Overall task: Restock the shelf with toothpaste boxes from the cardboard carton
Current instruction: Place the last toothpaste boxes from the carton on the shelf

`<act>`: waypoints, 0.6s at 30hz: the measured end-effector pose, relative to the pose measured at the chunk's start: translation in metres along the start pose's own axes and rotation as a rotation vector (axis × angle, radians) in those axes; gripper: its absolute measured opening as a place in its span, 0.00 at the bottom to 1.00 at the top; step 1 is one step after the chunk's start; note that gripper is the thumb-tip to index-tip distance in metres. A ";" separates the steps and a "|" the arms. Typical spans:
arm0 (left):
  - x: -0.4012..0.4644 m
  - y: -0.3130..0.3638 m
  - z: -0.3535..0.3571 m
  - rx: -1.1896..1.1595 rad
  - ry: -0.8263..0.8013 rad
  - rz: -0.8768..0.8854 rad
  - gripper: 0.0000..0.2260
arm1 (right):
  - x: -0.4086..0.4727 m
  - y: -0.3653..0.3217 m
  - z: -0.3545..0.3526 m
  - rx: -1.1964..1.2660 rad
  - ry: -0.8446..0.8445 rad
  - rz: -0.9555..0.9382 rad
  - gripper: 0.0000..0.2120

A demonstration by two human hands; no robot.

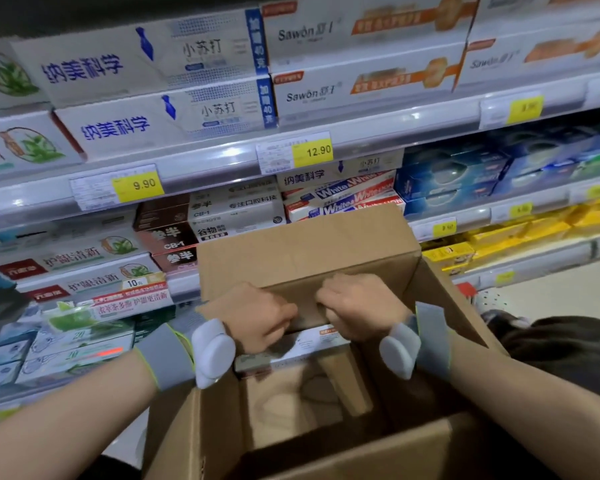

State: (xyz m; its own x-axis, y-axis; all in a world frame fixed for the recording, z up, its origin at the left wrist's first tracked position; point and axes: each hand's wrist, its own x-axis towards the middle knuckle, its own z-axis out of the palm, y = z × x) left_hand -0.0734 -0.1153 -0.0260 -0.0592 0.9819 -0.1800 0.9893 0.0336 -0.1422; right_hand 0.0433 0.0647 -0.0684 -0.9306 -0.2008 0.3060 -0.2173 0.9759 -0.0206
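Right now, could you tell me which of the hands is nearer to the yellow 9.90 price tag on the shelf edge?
Left. The left hand sits at the carton's inner flap, below and right of the 9.90 price tag; the right hand grips the same flap further right, so farther away.

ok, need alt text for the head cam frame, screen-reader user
Both hands, left hand and right hand, reach into an open cardboard carton, fingers curled around toothpaste boxes inside. Behind the carton, store shelves hold rows of boxed toothpaste with yellow price tags reading 9.90 and 12.90.
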 end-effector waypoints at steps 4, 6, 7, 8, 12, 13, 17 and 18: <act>0.008 0.009 0.009 -0.025 -0.169 -0.047 0.15 | -0.008 0.000 0.018 0.022 -0.238 0.027 0.07; 0.011 0.014 0.016 -0.042 -0.269 -0.098 0.15 | -0.012 0.000 0.027 0.001 -0.370 0.061 0.10; 0.012 0.017 0.020 -0.046 -0.322 -0.122 0.16 | -0.013 -0.001 0.033 -0.010 -0.406 0.081 0.11; 0.014 0.020 0.023 -0.044 -0.371 -0.137 0.17 | -0.014 -0.003 0.036 -0.016 -0.435 0.101 0.12; 0.021 0.032 0.035 -0.040 -0.472 -0.181 0.21 | -0.016 -0.012 0.046 -0.014 -0.512 0.142 0.13; 0.022 0.034 0.038 -0.039 -0.477 -0.187 0.21 | -0.017 -0.014 0.046 -0.006 -0.521 0.145 0.13; 0.019 0.038 0.047 -0.053 -0.517 -0.283 0.21 | -0.019 -0.016 0.049 0.024 -0.595 0.179 0.13; 0.018 0.040 0.048 -0.064 -0.532 -0.303 0.21 | -0.019 -0.016 0.049 0.032 -0.607 0.183 0.14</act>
State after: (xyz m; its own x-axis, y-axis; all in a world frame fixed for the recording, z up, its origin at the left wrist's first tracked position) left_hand -0.0416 -0.1051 -0.0817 -0.3812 0.6996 -0.6043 0.9231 0.3235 -0.2077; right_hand 0.0500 0.0488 -0.1203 -0.9526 -0.0531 -0.2995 -0.0392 0.9979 -0.0524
